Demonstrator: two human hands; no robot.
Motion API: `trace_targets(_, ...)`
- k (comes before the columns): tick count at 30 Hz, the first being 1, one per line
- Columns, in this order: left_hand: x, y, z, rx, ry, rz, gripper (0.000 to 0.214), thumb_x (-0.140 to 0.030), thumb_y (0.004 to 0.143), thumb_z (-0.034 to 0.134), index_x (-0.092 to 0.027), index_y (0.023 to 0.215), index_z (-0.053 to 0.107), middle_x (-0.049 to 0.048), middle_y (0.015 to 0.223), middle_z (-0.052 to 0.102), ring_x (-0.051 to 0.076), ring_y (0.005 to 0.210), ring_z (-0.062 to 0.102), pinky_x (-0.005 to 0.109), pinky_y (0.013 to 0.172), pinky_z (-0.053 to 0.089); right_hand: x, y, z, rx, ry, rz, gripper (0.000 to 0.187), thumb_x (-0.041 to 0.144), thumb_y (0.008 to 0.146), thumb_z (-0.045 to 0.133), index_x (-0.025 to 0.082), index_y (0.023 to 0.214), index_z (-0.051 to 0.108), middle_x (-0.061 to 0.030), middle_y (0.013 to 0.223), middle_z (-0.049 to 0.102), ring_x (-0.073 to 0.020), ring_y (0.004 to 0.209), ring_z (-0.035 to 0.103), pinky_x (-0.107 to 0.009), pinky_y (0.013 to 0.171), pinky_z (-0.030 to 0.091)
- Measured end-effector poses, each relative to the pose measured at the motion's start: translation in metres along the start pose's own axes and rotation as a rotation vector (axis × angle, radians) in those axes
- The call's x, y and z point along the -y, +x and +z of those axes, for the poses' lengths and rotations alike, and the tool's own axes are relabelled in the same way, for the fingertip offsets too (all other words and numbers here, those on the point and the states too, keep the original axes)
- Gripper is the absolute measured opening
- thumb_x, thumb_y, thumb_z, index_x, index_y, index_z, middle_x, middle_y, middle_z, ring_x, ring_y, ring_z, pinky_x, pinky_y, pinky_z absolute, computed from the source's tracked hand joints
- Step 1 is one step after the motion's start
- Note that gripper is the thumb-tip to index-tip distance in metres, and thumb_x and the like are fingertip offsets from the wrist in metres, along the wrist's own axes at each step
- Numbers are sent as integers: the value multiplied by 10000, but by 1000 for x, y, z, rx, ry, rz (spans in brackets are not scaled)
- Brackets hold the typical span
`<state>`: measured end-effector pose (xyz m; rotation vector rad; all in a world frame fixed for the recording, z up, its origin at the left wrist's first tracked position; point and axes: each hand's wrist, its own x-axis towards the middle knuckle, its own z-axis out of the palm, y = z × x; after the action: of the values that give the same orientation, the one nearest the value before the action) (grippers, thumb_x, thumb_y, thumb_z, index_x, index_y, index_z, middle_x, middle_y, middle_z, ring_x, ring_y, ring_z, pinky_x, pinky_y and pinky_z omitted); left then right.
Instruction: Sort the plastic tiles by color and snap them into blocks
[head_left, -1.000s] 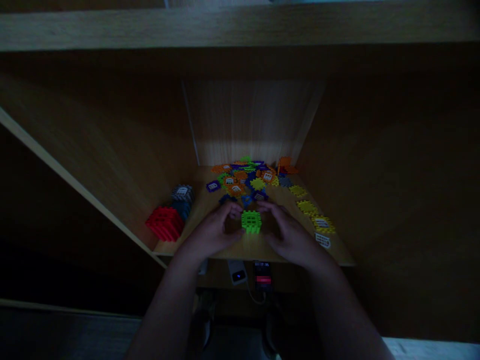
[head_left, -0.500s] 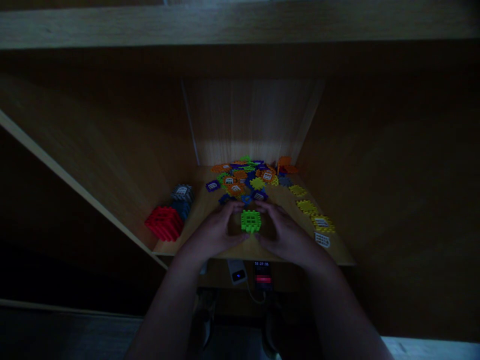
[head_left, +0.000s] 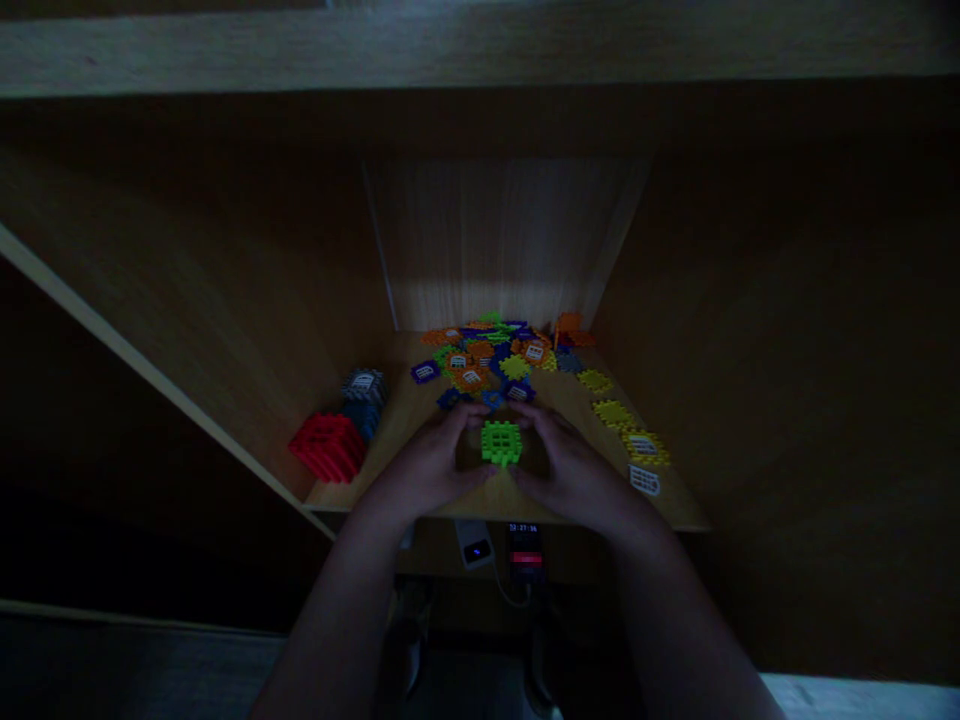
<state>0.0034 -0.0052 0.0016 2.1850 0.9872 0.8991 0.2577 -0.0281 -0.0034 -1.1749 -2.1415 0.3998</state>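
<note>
A small green toothed building block point(head_left: 501, 442) with a window-like grid on its face sits between my two hands, over the front part of the shelf. My left hand point(head_left: 442, 460) curves round its left side, thumb tip at the lower edge and fingertips by the upper edge. Mirroring it on the right, my right hand point(head_left: 559, 455) has its thumb at the lower edge and its fingers near the top. Gaps show between the palms and the block's sides. Just beyond my fingertips lies a pile of loose interlocking plates point(head_left: 471, 377) in orange, blue, purple, green and yellow.
On the left of the wooden shelf point(head_left: 397, 440) stand a red stack point(head_left: 328, 447) and grey-blue blocks point(head_left: 364, 385). Yellow plates point(head_left: 613, 413) and a white window piece point(head_left: 644, 480) line the right. Below the shelf edge are a phone point(head_left: 526, 555) and a cabled white device point(head_left: 474, 545). Side panels enclose the shelf.
The green block has tilted very slightly between my fingers. Both hands stay in nearly the same place, and the pieces on the shelf have not moved.
</note>
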Motion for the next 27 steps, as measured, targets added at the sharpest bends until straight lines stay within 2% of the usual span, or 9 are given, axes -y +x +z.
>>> trace_targets(10,-1,0,0,-7,0,0,645,-276,888,869,-290,1449,552,98,1400,708,301,1334,682,466,1171,532,3,1,-2,13,6,-11,755,278,946,748,277,1618,404,-144,1491,653,-345,1405,606,-588,1184,508)
trace_targets(12,0,0,0,-4,-6,1,653,-283,889,872,-289,1453,544,102,1422,697,300,1347,675,465,1171,530,4,-1,-5,-4,22,-5,681,358,994,726,279,1598,424,-136,1504,650,-338,1433,589,-581,1203,494)
trace_targets(14,-1,0,0,5,-6,-12,661,-299,888,878,-288,1455,538,102,1441,690,301,1356,669,472,1172,528,5,-2,-8,-73,34,16,549,421,1050,661,295,1551,474,-118,1507,653,-324,1442,587,-568,1213,485)
trace_targets(18,-4,0,-1,11,-21,-36,673,-320,874,894,-285,1446,542,99,1426,705,310,1346,676,480,1161,534,11,5,-16,-217,-4,40,310,419,1113,543,299,1392,608,-99,1397,718,-310,1346,651,-545,1160,520)
trace_targets(20,-5,1,-1,5,-29,-24,670,-311,867,896,-279,1438,549,99,1414,712,311,1337,681,474,1154,536,16,21,-21,-211,-54,1,271,373,1119,526,278,1339,653,-104,1319,747,-306,1286,677,-527,1126,539)
trace_targets(22,-6,1,-1,-1,-23,-8,650,-294,862,895,-270,1421,563,97,1401,718,308,1327,683,469,1154,533,22,47,-24,-143,-131,-73,281,289,1113,507,256,1330,684,-106,1284,759,-292,1244,692,-499,1110,547)
trace_targets(25,-4,1,-1,-14,-4,20,624,-278,855,895,-261,1395,582,94,1410,716,311,1328,678,466,1155,525,29,99,-19,43,-278,-170,384,183,1107,451,217,1399,697,-120,1386,735,-260,1291,678,-433,1150,519)
trace_targets(27,-3,1,-1,-20,-4,32,625,-294,855,898,-259,1397,588,93,1424,712,314,1322,682,463,1144,533,31,134,-9,173,-400,-190,428,121,1069,492,182,1443,690,-136,1455,706,-255,1370,635,-388,1188,473)
